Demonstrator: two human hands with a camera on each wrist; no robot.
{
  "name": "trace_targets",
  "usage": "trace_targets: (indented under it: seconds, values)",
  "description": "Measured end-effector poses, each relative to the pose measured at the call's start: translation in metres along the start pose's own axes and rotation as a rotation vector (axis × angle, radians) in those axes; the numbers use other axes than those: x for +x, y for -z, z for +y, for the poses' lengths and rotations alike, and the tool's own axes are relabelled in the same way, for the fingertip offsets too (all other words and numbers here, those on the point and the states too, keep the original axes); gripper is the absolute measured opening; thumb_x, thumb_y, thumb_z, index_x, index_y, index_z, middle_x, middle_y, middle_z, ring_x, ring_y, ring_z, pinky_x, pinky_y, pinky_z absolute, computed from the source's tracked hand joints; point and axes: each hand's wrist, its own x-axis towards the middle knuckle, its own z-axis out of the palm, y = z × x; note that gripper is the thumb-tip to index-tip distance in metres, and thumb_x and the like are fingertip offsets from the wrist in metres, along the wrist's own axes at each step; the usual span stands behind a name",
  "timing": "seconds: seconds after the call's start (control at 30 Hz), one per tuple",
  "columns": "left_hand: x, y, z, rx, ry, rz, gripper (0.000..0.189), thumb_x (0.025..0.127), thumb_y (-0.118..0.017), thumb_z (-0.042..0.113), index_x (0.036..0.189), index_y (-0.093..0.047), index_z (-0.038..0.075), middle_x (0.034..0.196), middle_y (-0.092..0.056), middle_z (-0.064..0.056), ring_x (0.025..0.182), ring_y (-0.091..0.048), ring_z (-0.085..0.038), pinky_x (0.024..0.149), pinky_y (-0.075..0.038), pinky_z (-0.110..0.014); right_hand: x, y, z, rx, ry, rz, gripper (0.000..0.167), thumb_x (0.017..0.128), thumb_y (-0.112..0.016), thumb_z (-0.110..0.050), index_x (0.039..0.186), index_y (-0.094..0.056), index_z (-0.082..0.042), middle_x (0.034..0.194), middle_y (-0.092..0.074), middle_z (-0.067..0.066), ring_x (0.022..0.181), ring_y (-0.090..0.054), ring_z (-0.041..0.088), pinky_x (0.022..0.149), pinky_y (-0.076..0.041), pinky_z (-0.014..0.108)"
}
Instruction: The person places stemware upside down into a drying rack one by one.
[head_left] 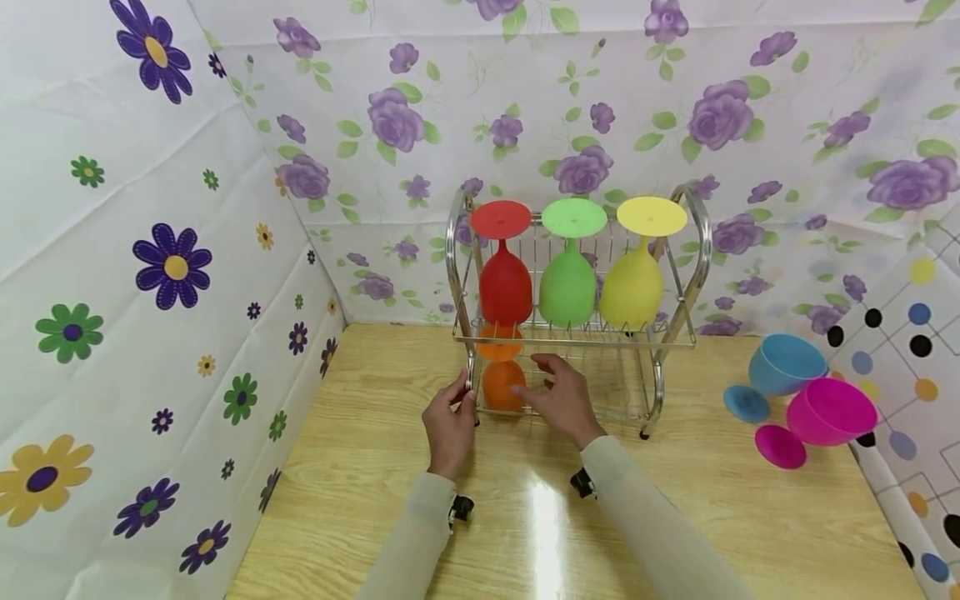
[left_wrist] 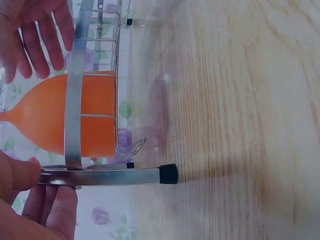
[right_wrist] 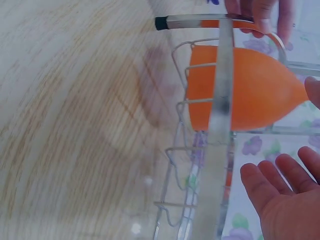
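Observation:
An orange plastic goblet [head_left: 504, 387] stands upside down on the lower tier of a chrome dish rack [head_left: 573, 342]. With thumb and fingers my left hand [head_left: 450, 429] pinches the rack's left front leg, seen close in the left wrist view. Beside the goblet is my right hand [head_left: 564, 404], fingers spread and apart; its thumb is close to the goblet's stem in the right wrist view, and contact is unclear. Upside down on the upper tier are a red goblet [head_left: 506, 287], a green goblet [head_left: 568, 292] and a yellow goblet [head_left: 633, 287].
To the right on the wooden table [head_left: 360, 517], a blue goblet [head_left: 783, 367] and a pink goblet [head_left: 832, 412] lie on their sides, touching or nearly so. Flower-patterned cloth [head_left: 405, 167] hangs close behind the rack. Another patterned cloth borders the left side.

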Motion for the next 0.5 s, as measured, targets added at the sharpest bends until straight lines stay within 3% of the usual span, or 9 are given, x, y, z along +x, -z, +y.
trace_targets:
  seconds: [0.2,0.5]
  values:
    - [0.001,0.001,0.0,0.024,0.0,0.002,0.047,0.097,-0.075,0.001,0.139,-0.071,0.022,0.112,-0.077,-0.01,0.103,-0.075,-0.025,0.087,-0.065,-0.033,-0.009,0.014,-0.005,0.004,0.014,0.019,0.065,0.091,-0.086,-0.04,0.146,-0.059,-0.016,0.149,-0.06,0.002,0.141,-0.056,0.03,0.114,-0.054,0.051]
    - [-0.001,0.001,-0.001,0.041,0.001,-0.008,0.047,0.098,-0.075,0.003,0.14,-0.071,0.024,0.111,-0.077,-0.009,0.103,-0.074,-0.024,0.084,-0.066,-0.032,-0.038,0.04,-0.018,-0.016,0.036,0.03,0.068,0.09,-0.083,-0.051,0.144,-0.061,-0.018,0.149,-0.061,0.002,0.141,-0.057,0.032,0.112,-0.055,0.05]
